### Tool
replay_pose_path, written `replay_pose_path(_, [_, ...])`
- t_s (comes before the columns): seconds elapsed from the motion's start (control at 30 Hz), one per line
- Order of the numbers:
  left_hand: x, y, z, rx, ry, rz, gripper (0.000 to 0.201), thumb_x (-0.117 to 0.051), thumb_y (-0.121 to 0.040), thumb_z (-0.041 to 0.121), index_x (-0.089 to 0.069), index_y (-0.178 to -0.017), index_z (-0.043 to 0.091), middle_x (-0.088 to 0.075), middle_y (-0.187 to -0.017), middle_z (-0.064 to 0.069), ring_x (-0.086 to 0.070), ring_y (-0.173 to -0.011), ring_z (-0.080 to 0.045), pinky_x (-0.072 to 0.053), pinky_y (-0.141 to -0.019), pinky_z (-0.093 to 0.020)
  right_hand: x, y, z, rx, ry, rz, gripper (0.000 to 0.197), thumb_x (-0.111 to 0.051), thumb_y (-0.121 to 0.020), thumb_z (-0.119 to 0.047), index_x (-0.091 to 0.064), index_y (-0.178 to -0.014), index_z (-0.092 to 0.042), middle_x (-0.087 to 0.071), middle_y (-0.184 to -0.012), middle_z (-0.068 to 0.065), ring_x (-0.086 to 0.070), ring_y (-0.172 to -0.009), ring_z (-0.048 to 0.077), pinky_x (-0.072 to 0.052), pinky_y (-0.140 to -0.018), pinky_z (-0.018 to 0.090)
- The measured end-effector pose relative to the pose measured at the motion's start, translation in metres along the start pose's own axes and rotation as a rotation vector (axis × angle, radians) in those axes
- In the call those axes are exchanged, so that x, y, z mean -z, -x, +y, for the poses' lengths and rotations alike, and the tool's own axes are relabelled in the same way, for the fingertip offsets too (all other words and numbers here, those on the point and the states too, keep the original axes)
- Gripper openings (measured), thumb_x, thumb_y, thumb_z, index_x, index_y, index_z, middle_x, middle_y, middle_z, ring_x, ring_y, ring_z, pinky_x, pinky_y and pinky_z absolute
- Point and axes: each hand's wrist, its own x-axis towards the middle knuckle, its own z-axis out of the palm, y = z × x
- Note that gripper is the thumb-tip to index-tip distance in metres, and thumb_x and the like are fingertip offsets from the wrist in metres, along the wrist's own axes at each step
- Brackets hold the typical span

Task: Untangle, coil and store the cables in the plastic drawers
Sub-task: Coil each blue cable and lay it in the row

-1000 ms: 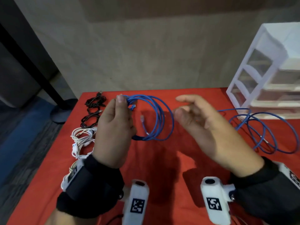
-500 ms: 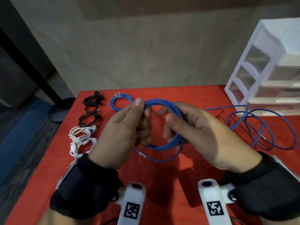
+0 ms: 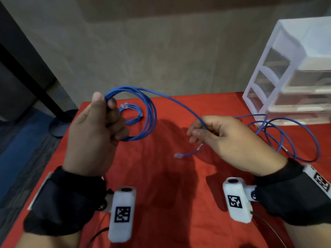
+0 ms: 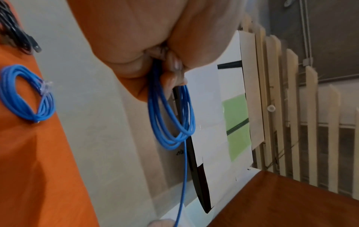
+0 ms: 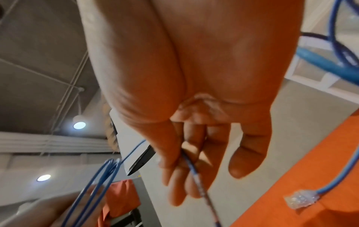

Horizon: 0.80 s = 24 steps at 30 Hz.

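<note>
Blue cable [image 3: 148, 111] hangs in several loops from the left hand [image 3: 95, 133], whose thumb and fingers are clamped round the bundle above the red-covered counter [image 3: 161, 176]. From the head view, one free strand runs across to the right hand [image 3: 223, 138], which pinches it near the tail, and the clear plug [image 3: 178, 155] dangles below. The next wrap should match the size of the loops already held and carry no twist. A finished blue coil [image 3: 131, 114] lies behind on the counter, a loose blue cable [image 3: 286, 136] sprawls beside the plastic drawers [image 3: 295, 77].

The left wrist view shows the loops [image 4: 170, 119] gathered tight under the fingertips; good, keep that grip.

In the right wrist view the strand [image 5: 191, 165] seems to lie between thumb and forefinger, though blur obscures it; letting it slide there would feed the tail in smoothly.
</note>
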Motion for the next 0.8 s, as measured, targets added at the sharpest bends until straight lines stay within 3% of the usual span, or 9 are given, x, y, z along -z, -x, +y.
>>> replay_pose_path(0.07, [0.006,-0.003,0.002,0.002,0.03,0.033,0.037,-0.035,-0.11,0.038,-0.051,-0.082,0.019,-0.023,-0.061,0.008,-0.019,-0.047,-0.004,-0.026,-0.045,-0.019,0.005,0.002,-0.002,-0.007,-0.037,-0.039,0.015,-0.06,-0.101,-0.016,-0.072,-0.093,-0.018,-0.076,-0.085,-0.002,-0.072,-0.085,0.018,-0.055,-0.086,0.037])
replay_pose_path(0.17, [0.011,-0.005,0.001,0.009,0.047,0.07,0.038,-0.035,-0.11,0.039,-0.051,-0.081,0.019,-0.023,-0.061,0.008,-0.018,-0.048,-0.005,-0.026,-0.045,-0.019,0.007,0.004,-0.005,0.009,0.069,-0.046,0.015,-0.062,-0.1,-0.023,-0.073,-0.09,-0.023,-0.075,-0.087,-0.007,-0.069,-0.085,0.013,-0.051,-0.085,0.032])
replay_pose_path(0.27, [0.011,-0.005,-0.003,0.017,0.03,0.073,0.038,-0.034,-0.11,0.039,-0.051,-0.082,0.019,-0.022,-0.061,0.007,-0.018,-0.048,-0.005,-0.026,-0.045,-0.019,0.004,0.002,-0.002,-0.025,0.107,0.047,0.014,-0.064,-0.099,-0.025,-0.075,-0.09,-0.024,-0.069,-0.074,-0.003,-0.06,-0.063,0.005,-0.049,-0.062,0.03])
replay_pose_path(0.37, [-0.001,0.001,-0.012,0.031,-0.026,0.054,0.036,-0.035,-0.11,0.036,-0.051,-0.083,0.019,-0.022,-0.06,0.007,-0.018,-0.048,-0.006,-0.026,-0.043,-0.02,0.002,-0.001,-0.009,-0.097,-0.286,0.151,0.014,-0.061,-0.1,-0.015,-0.074,-0.098,-0.011,-0.07,-0.078,0.015,-0.063,-0.063,0.017,-0.054,-0.052,0.029])
replay_pose_path(0.47, [-0.014,0.008,-0.022,-0.007,-0.121,0.061,0.036,-0.034,-0.111,0.034,-0.05,-0.083,0.017,-0.024,-0.058,0.007,-0.019,-0.048,-0.008,-0.026,-0.044,-0.022,0.008,0.001,-0.025,-0.147,-0.646,0.115,0.019,-0.059,-0.095,-0.02,-0.068,-0.098,-0.004,-0.068,-0.077,0.014,-0.065,-0.063,0.019,-0.057,-0.056,0.026])
replay_pose_path(0.63, [-0.024,0.013,-0.036,-0.041,-0.272,0.107,0.039,-0.033,-0.111,0.033,-0.05,-0.081,0.016,-0.028,-0.052,0.009,-0.025,-0.045,-0.008,-0.031,-0.045,-0.024,0.009,0.004,-0.04,-0.085,-0.879,0.106,0.018,-0.06,-0.088,-0.022,-0.066,-0.095,-0.006,-0.069,-0.078,0.012,-0.067,-0.063,0.017,-0.057,-0.057,0.024])
replay_pose_path(0.7, [-0.032,0.019,-0.042,-0.021,-0.302,0.082,0.038,-0.033,-0.111,0.031,-0.05,-0.081,0.015,-0.03,-0.05,0.009,-0.025,-0.043,-0.008,-0.031,-0.046,-0.025,-0.002,0.002,-0.039,-0.048,-0.864,0.172,0.016,-0.064,-0.087,-0.02,-0.066,-0.093,-0.006,-0.069,-0.08,0.013,-0.067,-0.066,0.018,-0.058,-0.06,0.025])
replay_pose_path(0.8, [-0.043,0.027,-0.045,0.073,-0.203,0.021,0.036,-0.034,-0.11,0.031,-0.048,-0.081,0.015,-0.028,-0.051,0.009,-0.022,-0.044,-0.008,-0.024,-0.046,-0.026,-0.021,0.001,-0.031,0.054,-0.445,0.295,0.005,-0.067,-0.094,-0.015,-0.072,-0.094,-0.013,-0.07,-0.088,0.005,-0.062,-0.074,0.009,-0.05,-0.07,0.017])
